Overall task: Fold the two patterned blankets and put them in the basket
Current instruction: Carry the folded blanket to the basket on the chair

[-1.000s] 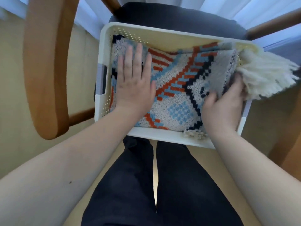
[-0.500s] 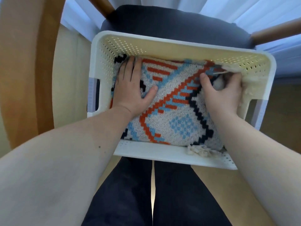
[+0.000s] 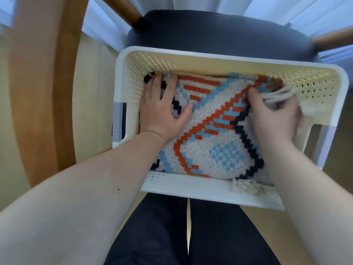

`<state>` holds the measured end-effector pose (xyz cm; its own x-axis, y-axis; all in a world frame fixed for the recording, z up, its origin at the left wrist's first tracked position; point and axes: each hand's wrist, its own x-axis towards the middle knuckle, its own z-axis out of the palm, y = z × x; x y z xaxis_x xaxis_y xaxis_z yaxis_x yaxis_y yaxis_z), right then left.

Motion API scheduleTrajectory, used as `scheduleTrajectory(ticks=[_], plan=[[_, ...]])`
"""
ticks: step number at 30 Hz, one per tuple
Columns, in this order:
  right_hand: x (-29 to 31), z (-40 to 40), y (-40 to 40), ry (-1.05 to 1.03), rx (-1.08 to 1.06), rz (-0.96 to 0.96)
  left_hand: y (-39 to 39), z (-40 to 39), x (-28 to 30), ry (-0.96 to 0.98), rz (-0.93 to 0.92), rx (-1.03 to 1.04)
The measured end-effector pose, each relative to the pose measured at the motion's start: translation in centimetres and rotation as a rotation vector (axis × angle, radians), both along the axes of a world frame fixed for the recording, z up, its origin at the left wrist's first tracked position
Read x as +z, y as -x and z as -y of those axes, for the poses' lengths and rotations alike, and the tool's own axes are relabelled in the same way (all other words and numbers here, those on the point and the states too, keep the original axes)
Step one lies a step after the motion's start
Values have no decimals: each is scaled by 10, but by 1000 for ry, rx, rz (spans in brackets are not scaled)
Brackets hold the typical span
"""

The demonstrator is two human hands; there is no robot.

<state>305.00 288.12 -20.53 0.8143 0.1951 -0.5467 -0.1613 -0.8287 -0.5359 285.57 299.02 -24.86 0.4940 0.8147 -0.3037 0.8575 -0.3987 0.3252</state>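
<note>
**A:** Where does the folded blanket [image 3: 206, 134] lie?

**B:** Inside the white perforated basket [image 3: 210, 54], centre of the frame. It covers the floor of the basket from the left wall to the right. Its lower edge meets the near wall, where a tuft of cream fringe [image 3: 246, 186] spills onto the rim. Its upper edge sits against the far wall, whose perforated face stands bare above the cloth.

**A:** And your hands?

**B:** Your left hand [image 3: 164, 109] lies flat, fingers straight, pressing the blanket at centre left, fingertips in the far left corner. Your right hand [image 3: 275, 115], centre right, is blurred; its fingers curl around cream fringe strands [image 3: 278, 94] at the blanket's right edge, close beside the right wall.

**A:** What surrounds the basket?

**B:** A dark cushioned seat [image 3: 219, 33] bears it at the top of the frame. A wooden chair arm [image 3: 44, 92] curves down the left side, well apart from the left handle slot [image 3: 119, 123]. Your dark-trousered legs [image 3: 191, 236] touch the near rim below.
</note>
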Motion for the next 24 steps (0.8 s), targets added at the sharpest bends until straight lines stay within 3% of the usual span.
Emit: scheduleTrajectory(ticks=[2, 4, 6, 8, 11, 14, 16, 19, 21, 24], plan=[[-3, -8, -16, -138, -74, -148, -1, -2, 0, 65, 74, 82], [-7, -13, -24, -259, -150, -534, -1, -1, 0, 97, 144, 141], [-15, -17, -28, -290, -261, -701, 0, 2, 0, 86, 156, 128], [-21, -23, -26, -235, -375, -556, 0, 2, -2, 64, 137, 100], [-2, -19, -9, -203, -249, -39, 0, 3, -6, 11, 47, 46], [35, 3, 27, -242, 194, 562, -1, 7, -6, -164, 49, -68], [32, 6, 47, -238, 656, 785, -8, 10, -8, -302, 145, -255], [-10, 1, 42, 81, 1134, 685, -12, 4, -13, -300, 136, -410], [-31, 8, 19, 216, 1185, 540, -6, -1, -15, -221, -5, -403], [-36, 24, -2, 172, 1104, 489, 1, -2, -17, -200, -93, -374]])
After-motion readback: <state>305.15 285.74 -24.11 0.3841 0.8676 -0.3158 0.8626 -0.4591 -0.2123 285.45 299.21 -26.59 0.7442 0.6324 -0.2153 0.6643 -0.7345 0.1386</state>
